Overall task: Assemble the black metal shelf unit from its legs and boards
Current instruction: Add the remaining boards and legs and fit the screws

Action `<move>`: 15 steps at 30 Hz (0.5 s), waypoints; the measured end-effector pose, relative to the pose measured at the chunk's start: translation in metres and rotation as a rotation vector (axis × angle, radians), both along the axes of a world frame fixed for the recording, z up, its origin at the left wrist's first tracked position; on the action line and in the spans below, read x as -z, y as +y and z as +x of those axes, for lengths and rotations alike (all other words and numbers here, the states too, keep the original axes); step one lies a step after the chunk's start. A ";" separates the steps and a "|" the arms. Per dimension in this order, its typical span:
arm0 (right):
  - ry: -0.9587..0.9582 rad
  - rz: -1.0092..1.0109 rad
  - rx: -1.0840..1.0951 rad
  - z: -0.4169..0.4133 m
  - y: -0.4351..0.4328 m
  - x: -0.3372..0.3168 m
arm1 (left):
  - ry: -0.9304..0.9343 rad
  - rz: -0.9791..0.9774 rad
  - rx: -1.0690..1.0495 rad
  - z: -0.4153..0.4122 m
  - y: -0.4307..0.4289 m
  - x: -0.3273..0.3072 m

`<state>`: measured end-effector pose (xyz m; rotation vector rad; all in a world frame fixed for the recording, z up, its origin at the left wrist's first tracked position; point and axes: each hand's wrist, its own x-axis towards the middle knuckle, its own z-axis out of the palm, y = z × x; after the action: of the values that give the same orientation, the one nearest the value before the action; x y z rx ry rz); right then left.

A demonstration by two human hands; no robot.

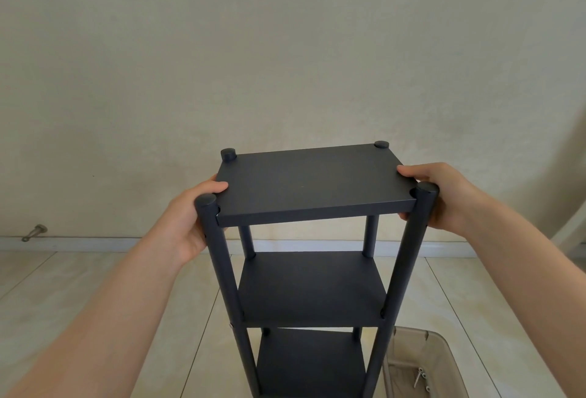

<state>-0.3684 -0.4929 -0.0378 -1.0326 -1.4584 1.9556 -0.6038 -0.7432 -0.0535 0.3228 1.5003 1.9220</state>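
Shelving first: the black metal shelf unit (312, 289) stands upright on the pale tiled floor (95, 286), close to the beige wall (285, 64), with its round black legs running up through three flat boards. I have both hands on the top board (310, 185). My left hand (190, 223) grips its left edge just behind the front-left leg (222, 270), thumb lying on top, fingers hidden behind the leg. My right hand (444, 197) grips the right edge beside the front-right leg (402, 270), thumb on top and fingertips curled under the board. A translucent brown plastic bin (444, 343) sits on the floor just right of the unit, holding a few pale screws (420, 377). A metal door stop (35, 232) juts from the skirting far left.
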 end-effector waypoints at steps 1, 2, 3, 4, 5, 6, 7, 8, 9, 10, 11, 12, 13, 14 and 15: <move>-0.009 -0.004 -0.003 0.000 0.000 -0.001 | -0.004 0.001 0.002 0.001 0.000 0.000; -0.018 -0.007 -0.006 0.000 0.000 -0.002 | -0.008 -0.001 0.003 0.001 0.000 0.000; -0.028 -0.010 -0.009 0.001 0.000 -0.004 | -0.010 -0.007 0.003 0.001 -0.001 -0.001; -0.035 -0.011 -0.014 0.002 0.000 -0.005 | -0.012 -0.015 0.001 0.000 -0.001 -0.001; -0.040 -0.013 -0.023 0.003 0.000 -0.006 | -0.011 -0.026 0.003 -0.001 -0.001 -0.001; -0.044 -0.017 -0.035 0.003 0.000 -0.006 | -0.012 -0.037 0.010 -0.002 -0.001 -0.002; -0.047 -0.025 -0.048 0.003 0.000 -0.005 | -0.012 -0.047 0.022 -0.004 -0.002 -0.003; -0.051 -0.035 -0.055 0.003 -0.001 -0.004 | -0.008 -0.060 0.038 -0.006 -0.002 -0.004; -0.051 -0.045 -0.051 0.001 -0.002 -0.002 | 0.000 -0.078 0.054 -0.008 -0.003 -0.006; -0.044 -0.055 -0.040 -0.001 -0.003 -0.001 | 0.009 -0.098 0.066 -0.010 -0.004 -0.008; -0.032 -0.061 -0.027 -0.003 -0.003 0.001 | 0.016 -0.113 0.071 -0.011 -0.005 -0.010; -0.020 -0.061 -0.013 -0.005 -0.003 0.002 | 0.022 -0.125 0.069 -0.012 -0.006 -0.012; -0.013 -0.055 -0.002 -0.006 -0.003 0.003 | 0.032 -0.140 0.057 -0.014 -0.007 -0.015; -0.011 -0.046 0.007 -0.006 -0.002 0.004 | 0.055 -0.161 0.028 -0.014 -0.007 -0.018; -0.008 -0.040 0.012 -0.005 -0.001 0.004 | 0.102 -0.194 -0.027 -0.014 -0.006 -0.021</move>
<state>-0.3738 -0.4943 -0.0423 -1.0653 -1.4198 1.9822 -0.6176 -0.7492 -0.0322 0.3186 1.7512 1.7859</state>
